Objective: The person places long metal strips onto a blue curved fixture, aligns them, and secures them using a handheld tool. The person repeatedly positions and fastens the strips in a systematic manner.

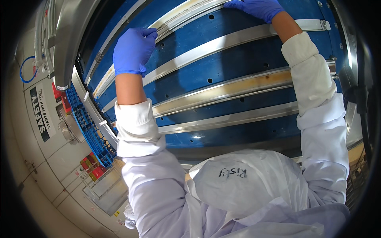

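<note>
My left hand, in a blue glove, is closed at the lower edge of a long metal rail, thumb and fingers pinched together. What exactly lies between the fingertips is partly hidden by the hand. Farther up and to the right, my right hand, also gloved in blue, has its fingers bent onto the same rail; the frame's top edge cuts it off. The rail is silver with a brownish stained face and is mounted across a dark blue panel with round holes.
More rails cross the panel: a plain metal strip, a brown-stained rail and a nearer strip. At left stand a metal frame, a blue plastic grid and a wall sign. A white covering fills the lower middle.
</note>
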The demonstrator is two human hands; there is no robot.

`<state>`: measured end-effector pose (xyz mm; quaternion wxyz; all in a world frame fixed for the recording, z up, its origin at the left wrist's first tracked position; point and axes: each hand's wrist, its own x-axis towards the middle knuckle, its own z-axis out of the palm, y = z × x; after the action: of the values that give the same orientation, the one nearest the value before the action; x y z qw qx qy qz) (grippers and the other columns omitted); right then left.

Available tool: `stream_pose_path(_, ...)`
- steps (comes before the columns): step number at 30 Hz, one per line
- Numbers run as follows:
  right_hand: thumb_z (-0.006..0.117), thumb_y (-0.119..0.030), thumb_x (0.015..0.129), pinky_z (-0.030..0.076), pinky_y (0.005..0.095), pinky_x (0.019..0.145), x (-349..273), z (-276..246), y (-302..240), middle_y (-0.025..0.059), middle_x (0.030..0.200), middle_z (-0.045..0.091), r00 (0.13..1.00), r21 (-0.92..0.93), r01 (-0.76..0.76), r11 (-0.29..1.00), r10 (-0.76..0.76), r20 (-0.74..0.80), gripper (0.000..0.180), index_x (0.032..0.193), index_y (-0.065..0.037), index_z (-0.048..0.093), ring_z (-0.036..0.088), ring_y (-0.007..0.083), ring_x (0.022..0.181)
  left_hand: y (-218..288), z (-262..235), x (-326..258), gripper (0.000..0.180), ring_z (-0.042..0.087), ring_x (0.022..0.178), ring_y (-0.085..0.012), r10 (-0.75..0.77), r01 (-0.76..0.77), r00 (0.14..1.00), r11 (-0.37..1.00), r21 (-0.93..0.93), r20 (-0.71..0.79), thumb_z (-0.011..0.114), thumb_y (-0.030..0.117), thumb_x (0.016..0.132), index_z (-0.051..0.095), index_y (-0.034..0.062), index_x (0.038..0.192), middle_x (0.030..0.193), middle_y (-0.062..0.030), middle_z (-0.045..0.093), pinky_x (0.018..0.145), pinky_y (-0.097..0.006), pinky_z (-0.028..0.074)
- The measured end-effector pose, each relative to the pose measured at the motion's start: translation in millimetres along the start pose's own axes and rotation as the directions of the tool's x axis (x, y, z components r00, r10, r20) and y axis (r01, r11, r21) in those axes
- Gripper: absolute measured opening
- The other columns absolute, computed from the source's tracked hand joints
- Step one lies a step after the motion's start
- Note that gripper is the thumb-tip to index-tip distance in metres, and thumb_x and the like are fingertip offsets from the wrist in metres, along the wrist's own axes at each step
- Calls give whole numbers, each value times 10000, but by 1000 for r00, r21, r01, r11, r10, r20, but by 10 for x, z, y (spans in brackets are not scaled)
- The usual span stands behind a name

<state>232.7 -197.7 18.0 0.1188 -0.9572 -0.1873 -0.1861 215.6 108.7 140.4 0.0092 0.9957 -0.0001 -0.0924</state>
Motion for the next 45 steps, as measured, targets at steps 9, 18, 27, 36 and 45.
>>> stream_pose_path(9, 605, -622, 823, 248, 483, 1146, -8, -49, 36, 71, 1437, 496, 1000, -7, -22, 1000, 22, 21, 759, 1431, -186, 474, 405, 357, 1340, 28, -86, 33, 251, 686, 959, -313, 93, -92, 995, 996, 16, -31, 669, 344, 870, 762, 196, 1050, 1019, -129, 721, 879, -385, 529)
stream_pose_path(18, 618, -595, 828, 247, 484, 1148, -19, -86, 14, 71, 1430, 503, 999, -2, -33, 999, 33, 31, 741, 1430, -186, 476, 401, 348, 1349, 180, -51, 28, 246, 691, 949, -307, 86, -85, 996, 996, 40, -20, 671, 352, 871, 766, 208, 1046, 1022, -121, 724, 861, -389, 532)
stream_pose_path(27, 635, -574, 825, 241, 484, 1151, -26, -8, 68, 71, 1432, 502, 1000, 12, -19, 1000, 19, 6, 734, 1431, -191, 473, 403, 350, 1348, 230, -114, 31, 246, 685, 967, -307, 80, -80, 997, 997, 1, -16, 649, 361, 879, 764, 220, 1045, 1034, -112, 720, 871, -381, 531)
stream_pose_path(36, 639, -564, 827, 241, 489, 1152, -28, -12, 77, 69, 1438, 496, 999, 7, -29, 1000, 29, 39, 733, 1437, -197, 463, 402, 358, 1350, 103, -165, -20, 266, 691, 944, -317, 60, -64, 998, 989, -131, -35, 677, 336, 856, 764, 172, 1046, 1014, -130, 726, 850, -377, 532)
stream_pose_path(45, 613, -602, 831, 254, 475, 1142, -6, -54, 49, 76, 1423, 508, 997, 14, -37, 999, 36, 68, 741, 1424, -178, 483, 399, 345, 1349, -58, -110, 32, 267, 694, 933, -309, 126, -127, 991, 991, -32, -37, 672, 331, 862, 763, 174, 1057, 1010, -138, 726, 849, -373, 528)
